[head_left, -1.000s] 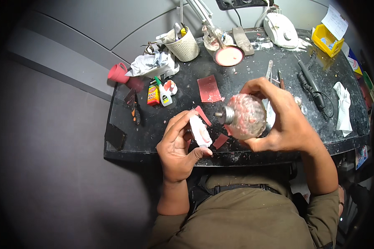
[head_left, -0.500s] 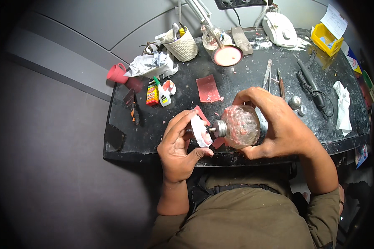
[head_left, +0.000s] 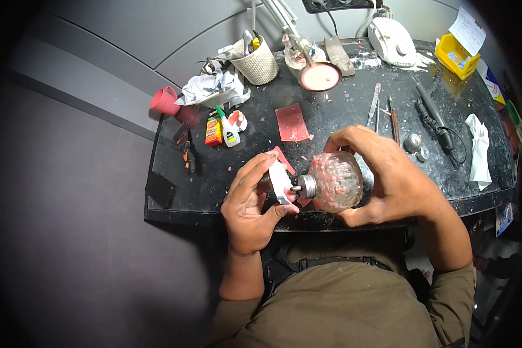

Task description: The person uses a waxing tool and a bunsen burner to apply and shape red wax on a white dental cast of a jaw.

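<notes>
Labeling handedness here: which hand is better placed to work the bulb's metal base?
Probably left. The left hand pinches a small white piece right at the metal base, while the right hand cradles the glass bulb.

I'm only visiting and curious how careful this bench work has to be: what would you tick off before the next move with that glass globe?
1. Right hand wrapped firmly around the glass globe: ok.
2. Globe's metal neck turned toward the left hand: ok.
3. Left hand pinching the small white piece at the neck: ok.
4. White piece seated squarely on the neck: cannot tell, the fingers hide it.
5. Globe held over the black table, not past its edge: not ok, it sits right at the front edge.
6. Glue bottle upright and in reach: cannot tell.
</notes>
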`<action>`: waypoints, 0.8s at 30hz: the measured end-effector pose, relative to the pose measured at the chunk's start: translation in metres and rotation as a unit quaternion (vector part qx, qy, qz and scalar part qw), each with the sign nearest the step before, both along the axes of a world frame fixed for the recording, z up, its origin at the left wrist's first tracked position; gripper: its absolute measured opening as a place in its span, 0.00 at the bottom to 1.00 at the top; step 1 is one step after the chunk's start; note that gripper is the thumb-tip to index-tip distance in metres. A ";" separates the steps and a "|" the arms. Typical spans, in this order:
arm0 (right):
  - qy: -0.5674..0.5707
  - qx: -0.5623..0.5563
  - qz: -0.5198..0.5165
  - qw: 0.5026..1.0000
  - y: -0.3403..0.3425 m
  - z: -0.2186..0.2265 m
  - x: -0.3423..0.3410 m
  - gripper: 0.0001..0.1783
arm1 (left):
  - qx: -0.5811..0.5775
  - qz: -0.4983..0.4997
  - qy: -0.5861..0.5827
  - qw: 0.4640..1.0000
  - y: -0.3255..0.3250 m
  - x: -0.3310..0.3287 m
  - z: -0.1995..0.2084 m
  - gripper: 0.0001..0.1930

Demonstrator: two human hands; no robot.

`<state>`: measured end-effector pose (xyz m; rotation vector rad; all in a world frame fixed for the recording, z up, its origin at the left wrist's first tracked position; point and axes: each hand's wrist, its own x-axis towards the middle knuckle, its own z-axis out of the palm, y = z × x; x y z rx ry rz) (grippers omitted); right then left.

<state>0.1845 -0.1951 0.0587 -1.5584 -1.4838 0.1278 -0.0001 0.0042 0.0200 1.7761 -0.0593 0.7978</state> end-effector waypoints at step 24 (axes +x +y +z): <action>0.009 -0.025 0.004 1.000 0.000 -0.001 -0.002 0.42 | 0.142 0.066 0.004 0.988 0.006 -0.002 -0.002 0.38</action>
